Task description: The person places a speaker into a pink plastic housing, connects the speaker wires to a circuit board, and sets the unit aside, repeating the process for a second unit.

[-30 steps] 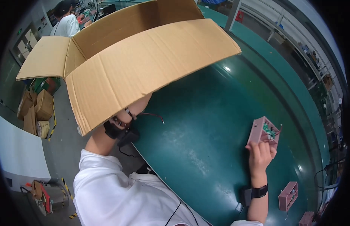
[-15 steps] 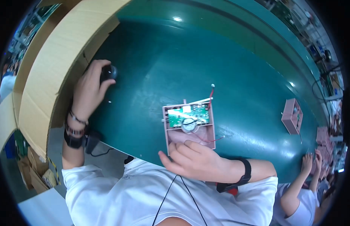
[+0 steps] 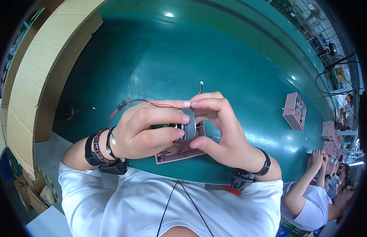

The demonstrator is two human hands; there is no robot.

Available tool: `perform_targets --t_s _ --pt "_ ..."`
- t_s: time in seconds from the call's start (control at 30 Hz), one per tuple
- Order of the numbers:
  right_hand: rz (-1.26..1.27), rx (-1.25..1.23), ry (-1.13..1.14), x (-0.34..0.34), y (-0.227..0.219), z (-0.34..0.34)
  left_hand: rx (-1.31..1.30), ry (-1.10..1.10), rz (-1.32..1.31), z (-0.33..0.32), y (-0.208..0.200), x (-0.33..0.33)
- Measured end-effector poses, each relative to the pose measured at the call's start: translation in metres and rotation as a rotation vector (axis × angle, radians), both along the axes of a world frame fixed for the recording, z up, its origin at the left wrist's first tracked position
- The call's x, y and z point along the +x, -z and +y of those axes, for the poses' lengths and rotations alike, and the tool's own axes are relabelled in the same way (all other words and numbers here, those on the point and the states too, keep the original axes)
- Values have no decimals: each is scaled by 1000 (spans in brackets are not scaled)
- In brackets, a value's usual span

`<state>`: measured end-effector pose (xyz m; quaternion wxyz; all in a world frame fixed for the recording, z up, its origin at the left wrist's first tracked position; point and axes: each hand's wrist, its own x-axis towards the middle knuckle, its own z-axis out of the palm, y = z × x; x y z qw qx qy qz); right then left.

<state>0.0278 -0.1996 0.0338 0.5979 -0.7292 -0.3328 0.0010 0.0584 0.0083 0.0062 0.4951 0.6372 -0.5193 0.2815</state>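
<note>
My left hand (image 3: 146, 126) grips a small round grey speaker (image 3: 189, 125) in its fingertips, above a pink open box (image 3: 177, 153). A red and black wire (image 3: 152, 102) runs from the speaker back over the left hand to the wrist. My right hand (image 3: 225, 126) curves round the speaker's other side, its thumb and index finger at the rim. Both hands cover most of the box and its green circuit board (image 3: 161, 126). A red lead with a white plug (image 3: 201, 83) sticks out beyond the box.
Another round black speaker (image 3: 69, 112) with a lead lies at left, beside a tall cardboard box (image 3: 57, 87). A second pink box (image 3: 295, 111) with parts inside stands at right. Farther right, a co-worker's hands (image 3: 318, 158) are near stacked pink boxes (image 3: 330, 132).
My left hand has come from the far left to the middle with the speaker. My right hand has risen from the box's near edge to meet it. The box is now tilted.
</note>
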Motion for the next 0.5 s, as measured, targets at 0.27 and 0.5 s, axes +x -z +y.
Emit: perform_targets --t_s 0.27,0.5 --pt "243 37 -153 0 -8 -1 -87 -25 -98 3 -1 9" --pt "67 174 150 18 -19 -10 589 -168 -29 38 -29 16"
